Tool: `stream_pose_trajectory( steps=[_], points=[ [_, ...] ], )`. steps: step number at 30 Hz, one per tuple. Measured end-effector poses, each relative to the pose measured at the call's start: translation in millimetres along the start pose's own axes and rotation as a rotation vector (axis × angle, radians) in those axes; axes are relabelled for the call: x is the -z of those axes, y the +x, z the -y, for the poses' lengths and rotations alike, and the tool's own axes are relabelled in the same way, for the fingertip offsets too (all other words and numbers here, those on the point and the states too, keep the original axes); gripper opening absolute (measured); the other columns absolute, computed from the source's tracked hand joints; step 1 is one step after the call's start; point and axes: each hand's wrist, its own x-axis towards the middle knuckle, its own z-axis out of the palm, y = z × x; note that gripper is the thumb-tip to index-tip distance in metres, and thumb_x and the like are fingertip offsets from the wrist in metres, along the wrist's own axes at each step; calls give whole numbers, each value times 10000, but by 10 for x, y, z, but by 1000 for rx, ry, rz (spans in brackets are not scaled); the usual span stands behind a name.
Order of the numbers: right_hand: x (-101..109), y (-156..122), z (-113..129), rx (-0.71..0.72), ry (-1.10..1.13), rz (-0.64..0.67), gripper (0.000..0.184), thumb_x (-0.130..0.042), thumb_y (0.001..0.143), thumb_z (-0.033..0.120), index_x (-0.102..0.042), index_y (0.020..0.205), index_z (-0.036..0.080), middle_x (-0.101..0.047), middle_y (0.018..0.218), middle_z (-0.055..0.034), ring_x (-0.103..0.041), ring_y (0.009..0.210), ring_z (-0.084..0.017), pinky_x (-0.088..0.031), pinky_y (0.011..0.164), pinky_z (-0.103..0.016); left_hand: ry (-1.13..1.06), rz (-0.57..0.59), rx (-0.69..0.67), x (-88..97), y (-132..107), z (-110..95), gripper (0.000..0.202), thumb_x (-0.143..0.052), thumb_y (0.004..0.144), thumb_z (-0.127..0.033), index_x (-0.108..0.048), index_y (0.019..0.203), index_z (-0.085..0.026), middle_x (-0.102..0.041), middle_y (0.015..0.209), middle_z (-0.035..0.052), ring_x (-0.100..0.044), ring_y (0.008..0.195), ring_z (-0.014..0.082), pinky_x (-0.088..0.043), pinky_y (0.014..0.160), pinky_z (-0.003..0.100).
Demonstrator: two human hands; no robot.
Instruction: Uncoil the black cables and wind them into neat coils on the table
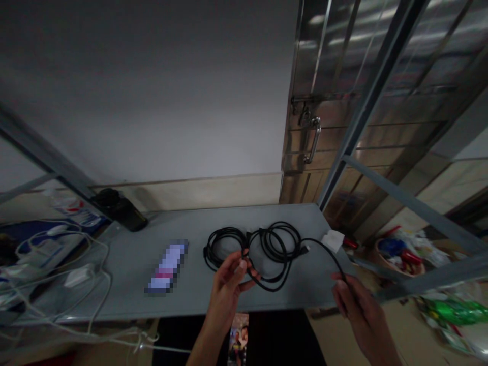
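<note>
Two loose coils of black cable lie side by side on the grey tabletop (183,223): a left coil (229,230) and a right coil (286,223). My left hand (232,274) pinches the black cable between them, at the front of the left coil. Farther right, my right hand (354,300) is closed round a length of black cable (324,245) that arcs over from the right coil. A connector (305,249) with a light tip rests beside that coil. Just behind this stretch sits a small white block (333,240), perhaps a charger.
A phone (168,267) with a lit, blurred screen lies left of the coils. A dark bottle (122,209) is at the back left. White cords (102,274) and adapters tangle at the left edge. Metal frame bars (366,112) rise at the right, before a metal door (335,137).
</note>
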Motion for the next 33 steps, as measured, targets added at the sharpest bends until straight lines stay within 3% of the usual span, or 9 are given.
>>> stream_pose_trajectory(
  steps=[5,9,11,14,17,22,26,30,33],
  points=[
    [-178,-164,-5,100,-158,84,452,-690,1091,662,-807,1121,226,-799,972,-73,-787,887,-223,-650,815,-242,-22,33,35,-105,49,68,513,-1045,795,-443,-852,1211,-213,-769,944,42,-769,825,189,-741,834,427],
    [-426,-192,-138,303,-378,228,558,-752,1047,696,-794,1297,198,-797,909,-72,-771,722,-222,-673,700,-279,-25,92,113,-278,66,128,548,-1063,766,-469,-836,1185,-197,-746,915,32,-759,799,179,-736,769,380],
    [-543,-143,-225,463,-507,264,571,-756,1054,670,-785,1343,178,-833,1074,-147,-828,848,-280,-719,790,-362,-29,132,144,-364,65,148,553,-1061,768,-483,-825,1174,-191,-743,923,33,-760,804,179,-732,745,359],
    [-619,-10,-283,676,-591,294,349,-606,1170,451,-816,1193,174,-825,1229,-211,-854,1051,-323,-727,901,-406,-28,179,165,-432,76,165,558,-1046,787,-503,-803,1171,-179,-750,931,43,-765,814,190,-734,738,364],
    [-568,123,-186,658,-538,368,303,-592,1186,385,-787,1049,199,-830,1048,-143,-845,885,-242,-704,796,-297,33,204,136,-401,101,175,592,-979,850,-571,-777,1241,-175,-756,948,66,-787,873,235,-734,754,392],
    [-434,263,183,549,-404,263,413,-725,1123,575,-641,924,223,-673,727,20,-620,532,-125,-585,573,-208,564,172,-423,-332,110,148,536,-799,1039,-422,-645,1531,-275,-717,1405,145,-721,1330,317,-626,1147,549],
    [-372,334,521,658,-402,287,401,-673,1161,537,-649,908,226,-711,766,0,-684,582,-132,-606,622,-201,978,417,-844,-519,205,30,588,-716,1066,-197,-572,1627,-296,-617,1640,152,-511,1603,322,-403,1362,602],
    [-118,364,842,760,-428,210,336,-704,1143,534,-738,1001,231,-777,817,-27,-762,639,-167,-632,621,-210,1060,635,-905,-828,431,-130,185,-621,1120,-184,-733,1261,-228,-821,1234,101,-737,1279,275,-449,1310,534],
    [309,337,1038,697,-488,41,391,-740,1087,629,-806,1050,245,-811,871,-67,-792,696,-231,-648,596,-270,1041,665,-743,-1007,565,-288,147,-579,1139,-206,-725,1133,-212,-812,1006,50,-758,928,200,-588,959,336]
  ],
)
